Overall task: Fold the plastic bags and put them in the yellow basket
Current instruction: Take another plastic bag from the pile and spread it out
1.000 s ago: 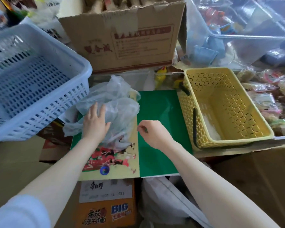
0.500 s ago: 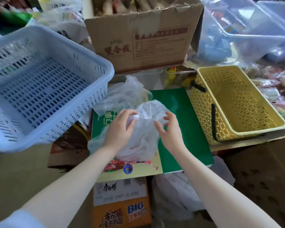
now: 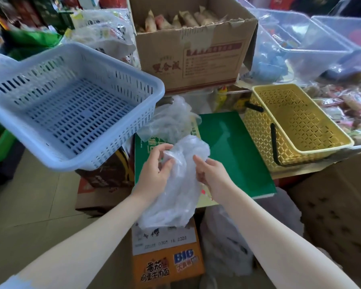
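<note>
Both our hands hold one crumpled clear bag [image 3: 176,184] above the green board [image 3: 236,151]: our left hand [image 3: 154,174] pinches its upper end between thumb and curled fingers, and our right hand [image 3: 208,174] grips the bag's right edge, fingers curled into the film. From that pinched top the bag hangs toward us, its long axis running from the board's near left part down past the near edge, and its loose lower end drapes over the orange carton [image 3: 167,259] below the board. A second clear bag [image 3: 171,119] lies bunched at the board's far left corner, just beyond our left hand. Right of the board, touching its edge, sits the yellow basket [image 3: 300,130], its black handles [image 3: 273,140] on the side facing the board. Left of the board a blue basket [image 3: 71,105] tilts, its corner overhanging the second bag. Beyond the board stands an open cardboard box [image 3: 192,55].
</note>
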Demonstrator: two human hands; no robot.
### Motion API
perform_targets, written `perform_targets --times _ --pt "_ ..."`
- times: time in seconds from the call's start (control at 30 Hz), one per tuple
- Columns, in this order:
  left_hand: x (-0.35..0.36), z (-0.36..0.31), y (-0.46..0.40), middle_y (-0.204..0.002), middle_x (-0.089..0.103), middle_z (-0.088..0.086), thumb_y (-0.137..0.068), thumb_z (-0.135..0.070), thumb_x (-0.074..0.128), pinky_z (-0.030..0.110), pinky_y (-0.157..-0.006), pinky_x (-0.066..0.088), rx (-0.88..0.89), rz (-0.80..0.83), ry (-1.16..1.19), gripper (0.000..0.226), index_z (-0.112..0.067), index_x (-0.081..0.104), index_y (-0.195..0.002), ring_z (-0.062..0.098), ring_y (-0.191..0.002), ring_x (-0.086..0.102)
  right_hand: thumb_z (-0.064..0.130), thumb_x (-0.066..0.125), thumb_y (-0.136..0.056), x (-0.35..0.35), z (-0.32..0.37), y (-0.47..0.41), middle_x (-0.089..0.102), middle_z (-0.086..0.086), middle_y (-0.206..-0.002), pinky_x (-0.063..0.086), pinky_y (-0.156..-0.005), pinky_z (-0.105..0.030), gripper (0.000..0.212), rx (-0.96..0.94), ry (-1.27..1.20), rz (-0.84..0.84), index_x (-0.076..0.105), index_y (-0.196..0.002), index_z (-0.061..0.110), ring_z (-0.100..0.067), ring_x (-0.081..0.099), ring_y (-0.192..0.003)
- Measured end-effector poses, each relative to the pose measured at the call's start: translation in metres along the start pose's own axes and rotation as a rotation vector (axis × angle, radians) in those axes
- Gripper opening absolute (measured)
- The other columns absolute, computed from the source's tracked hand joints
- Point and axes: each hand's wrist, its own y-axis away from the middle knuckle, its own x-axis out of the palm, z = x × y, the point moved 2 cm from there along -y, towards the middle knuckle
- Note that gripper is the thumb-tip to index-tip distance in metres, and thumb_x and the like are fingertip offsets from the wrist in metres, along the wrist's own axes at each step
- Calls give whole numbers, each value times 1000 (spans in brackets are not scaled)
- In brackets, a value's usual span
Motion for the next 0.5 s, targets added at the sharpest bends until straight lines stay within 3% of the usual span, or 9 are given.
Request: perform_targets --times 0.1,0.2,0.3,0.4,0.5 --pt "-9 3 10 -74 43 -9 -93 -16 53 21 -54 37 -35 67 39 36 -44 49 -115 10 -56 39 30 62 -85 1 -9 6 55 -5 -69 35 -51 -25 33 -11 0 -59 58 -80 -2 -17 48 -60" --pt "-27 6 14 -77 48 -14 -92 -19 55 8 -64 40 -48 1 -10 32 -34 52 -120 -3 -63 48 38 54 -80 -7 -12 7 52 -10 -81 44 -68 -34 43 14 -39 -165 55 -92 -4 -22 49 -72" --pt "-49 16 13 -88 60 -11 -91 -18 56 3 -70 40 -85 -138 -103 20 -23 62 -109 -3 -82 55 36 46 -83 -25 -19 7 49 -7 -69 42 -66 -36 28 -5 -63 -295 51 -72 11 -21 46 -65" --pt "-66 28 15 -81 63 -8 -89 -16 58 16 -72 43 -112 -223 -119 8 -18 66 -91 4 -78 57 28 45 -83 -43 -23 12 33 -2 -61 28 -59 -33 28 -92 12 -419 32 -61 20 -20 33 -64" --pt "-76 36 20 -74 60 -8 -90 -16 58 23 -69 41 -148 -255 -92 8 -15 65 -84 5 -69 52 24 51 -84 -56 -35 17 28 -1 -57 22 -55 -30 35 -56 195 -471 29 -58 18 -18 27 -58"
